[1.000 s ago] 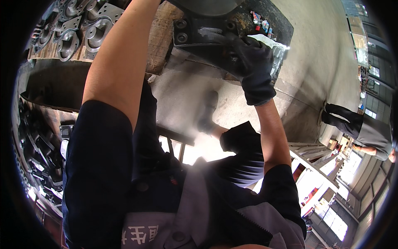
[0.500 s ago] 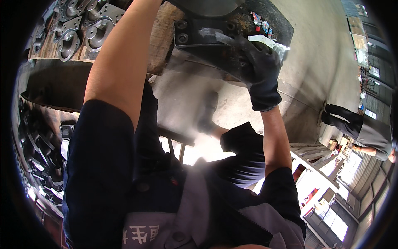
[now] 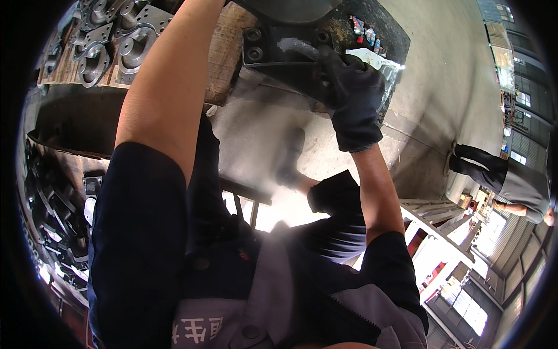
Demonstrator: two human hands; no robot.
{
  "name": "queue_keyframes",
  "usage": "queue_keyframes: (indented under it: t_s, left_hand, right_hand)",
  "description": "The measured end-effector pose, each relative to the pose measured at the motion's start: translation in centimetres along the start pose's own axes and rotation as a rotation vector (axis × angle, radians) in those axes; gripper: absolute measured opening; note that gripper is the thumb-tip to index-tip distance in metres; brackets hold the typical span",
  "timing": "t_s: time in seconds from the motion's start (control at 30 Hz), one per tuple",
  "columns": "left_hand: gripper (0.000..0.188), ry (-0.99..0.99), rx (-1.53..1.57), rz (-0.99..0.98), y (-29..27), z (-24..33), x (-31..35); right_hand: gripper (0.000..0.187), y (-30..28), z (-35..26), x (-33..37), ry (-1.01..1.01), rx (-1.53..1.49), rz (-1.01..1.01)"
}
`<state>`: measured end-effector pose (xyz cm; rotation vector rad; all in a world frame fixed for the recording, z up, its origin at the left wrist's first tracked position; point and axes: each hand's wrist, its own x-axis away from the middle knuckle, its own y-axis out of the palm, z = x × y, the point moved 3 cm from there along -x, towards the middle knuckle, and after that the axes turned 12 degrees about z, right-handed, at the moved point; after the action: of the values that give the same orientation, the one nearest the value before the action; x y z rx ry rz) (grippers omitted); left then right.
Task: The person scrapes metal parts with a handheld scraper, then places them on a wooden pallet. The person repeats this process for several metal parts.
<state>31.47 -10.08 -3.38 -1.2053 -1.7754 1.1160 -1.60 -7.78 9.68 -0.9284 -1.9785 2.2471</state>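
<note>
A dark metal bracket [image 3: 289,65] with round bolt holes lies on the bench at the top, and a pale grey smear [image 3: 295,46] marks its upper face. My right hand [image 3: 356,96], in a black glove, is over the bracket's right end, its fingers curled and closed near the smear. Whatever they hold is hidden by the glove. My bare left forearm [image 3: 168,87] reaches up past the top edge, leaving the left hand outside the picture. A large dark round part [image 3: 290,9] stands just beyond the bracket, cut off by the top edge.
Small coloured tubes or wrappers [image 3: 365,34] and a white sheet [image 3: 372,58] lie right of the bracket. Machined metal parts [image 3: 135,49] stand on wooden boards at upper left; black parts [image 3: 55,209] are heaped at left. Another person [image 3: 505,180] stands far right.
My right hand has shifted slightly left and its fingers have curled in. The pale flat strip that stuck out from its fingertips no longer shows; the grey smear is uncovered.
</note>
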Motion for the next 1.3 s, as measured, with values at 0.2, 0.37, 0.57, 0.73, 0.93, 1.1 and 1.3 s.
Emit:
queue_keyframes:
  t_s: [0.2, 0.37, 0.57, 0.73, 0.93, 1.1, 1.3]
  left_hand:
    - [0.034, -0.007, 0.058, 0.008, -0.1, 0.1, -0.1]
    - [0.035, -0.015, 0.114, 0.024, 0.0, 0.0, -0.2]
    - [0.037, -0.058, 0.251, 0.106, -0.6, -0.5, -0.1]
    - [0.039, -0.201, 0.796, 0.326, -3.2, -2.2, 1.7]
    - [0.041, -0.447, 1.603, 0.175, -6.6, -1.7, 4.7]
    - [0.043, -0.603, 1.902, -0.062, -7.7, 0.8, 4.8]
    - [0.049, -0.464, 1.781, 0.029, -8.5, 1.3, 4.4]
  right_hand:
    - [0.043, -0.6, 0.8, 0.5, 0.065, -0.14, 0.006]
    - [0.041, -0.7, 1.6, 1.6, 0.167, -0.237, 0.032]
    - [0.039, 0.4, 1.2, 2.8, 0.404, -0.64, 0.115]
    - [0.034, 1.6, -0.3, 3.9, 0.289, -0.394, 0.12]
    - [0.033, 1.5, -1.7, 4.9, 0.354, -0.644, 0.422]
    - [0.034, 0.0, 0.0, 7.4, 0.838, -0.938, 0.299]
    - [0.018, -1.5, 7.3, 12.3, 1.02, -0.754, 0.517]
